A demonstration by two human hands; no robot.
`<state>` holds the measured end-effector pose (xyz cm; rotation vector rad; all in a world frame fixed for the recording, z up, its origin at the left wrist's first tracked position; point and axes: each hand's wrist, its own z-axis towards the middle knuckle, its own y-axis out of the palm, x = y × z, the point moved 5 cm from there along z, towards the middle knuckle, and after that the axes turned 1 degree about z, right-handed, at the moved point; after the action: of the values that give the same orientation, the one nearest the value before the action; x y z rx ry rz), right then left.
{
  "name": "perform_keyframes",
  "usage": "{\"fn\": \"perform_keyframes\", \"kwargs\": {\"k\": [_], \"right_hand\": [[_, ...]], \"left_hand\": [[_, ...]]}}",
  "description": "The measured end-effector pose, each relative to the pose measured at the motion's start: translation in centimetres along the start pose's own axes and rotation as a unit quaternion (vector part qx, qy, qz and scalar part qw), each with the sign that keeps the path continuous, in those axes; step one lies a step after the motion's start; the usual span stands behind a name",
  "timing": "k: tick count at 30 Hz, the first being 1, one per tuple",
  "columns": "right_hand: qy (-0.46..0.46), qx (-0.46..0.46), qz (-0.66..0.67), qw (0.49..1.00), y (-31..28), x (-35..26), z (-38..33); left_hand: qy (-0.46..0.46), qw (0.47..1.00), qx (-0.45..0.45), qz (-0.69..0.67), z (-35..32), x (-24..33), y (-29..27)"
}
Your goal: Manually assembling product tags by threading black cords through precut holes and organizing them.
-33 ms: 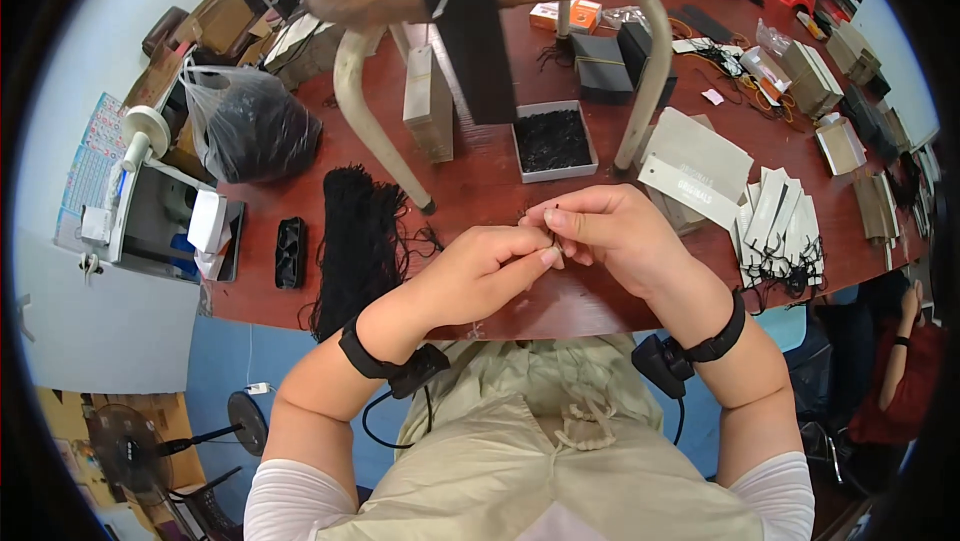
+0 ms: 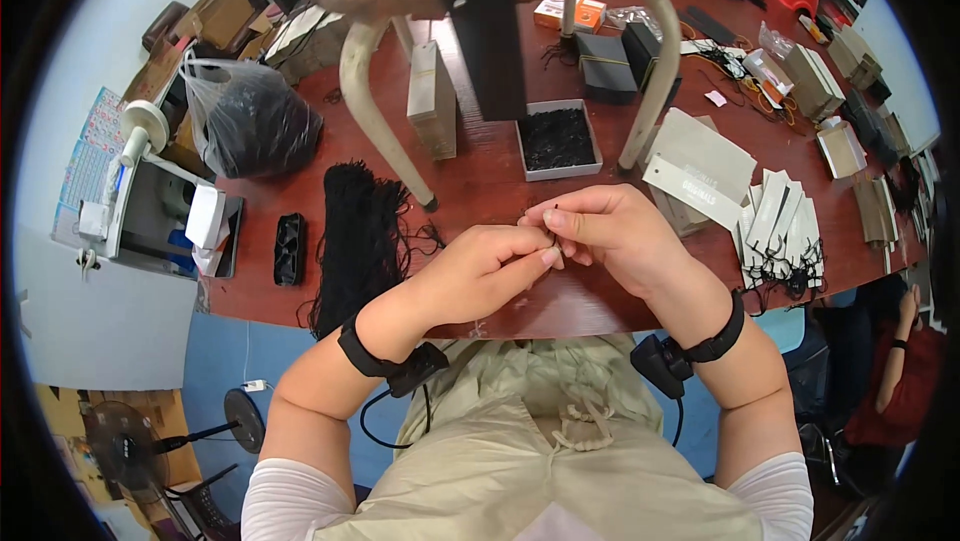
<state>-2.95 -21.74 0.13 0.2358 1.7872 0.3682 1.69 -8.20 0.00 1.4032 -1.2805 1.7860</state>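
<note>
At centre frame, just above the near table edge, the left hand (image 2: 480,276) and right hand (image 2: 610,231) meet fingertip to fingertip, both pinching a thin black cord (image 2: 553,226) that runs roughly upright between them. Neither hand is nearer; the cord lies inside both grips, most of it hidden by fingers, its ends too fine to trace. Left of the hands lies a bundle of black cords (image 2: 360,231); farther up, a grey tray of black loops (image 2: 557,139); right of centre, white paper tags (image 2: 780,231).
</note>
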Motion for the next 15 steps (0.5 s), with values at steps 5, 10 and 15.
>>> {"fn": "perform_keyframes", "kwargs": {"k": [5,10,15], "right_hand": [[0.002,-0.001,-0.031,1.000,1.7,1.3,1.9],[-0.032,-0.004,0.014,0.999,2.7,1.5,2.9],[-0.119,-0.038,0.036,0.991,3.8,1.2,3.1]], "left_hand": [[-0.025,0.998,0.021,-0.061,-1.5,-1.4,-1.1],[0.047,0.996,0.055,-0.049,-3.4,-1.6,-2.4],[0.086,0.985,0.114,-0.093,-3.1,-1.4,-2.3]]}}
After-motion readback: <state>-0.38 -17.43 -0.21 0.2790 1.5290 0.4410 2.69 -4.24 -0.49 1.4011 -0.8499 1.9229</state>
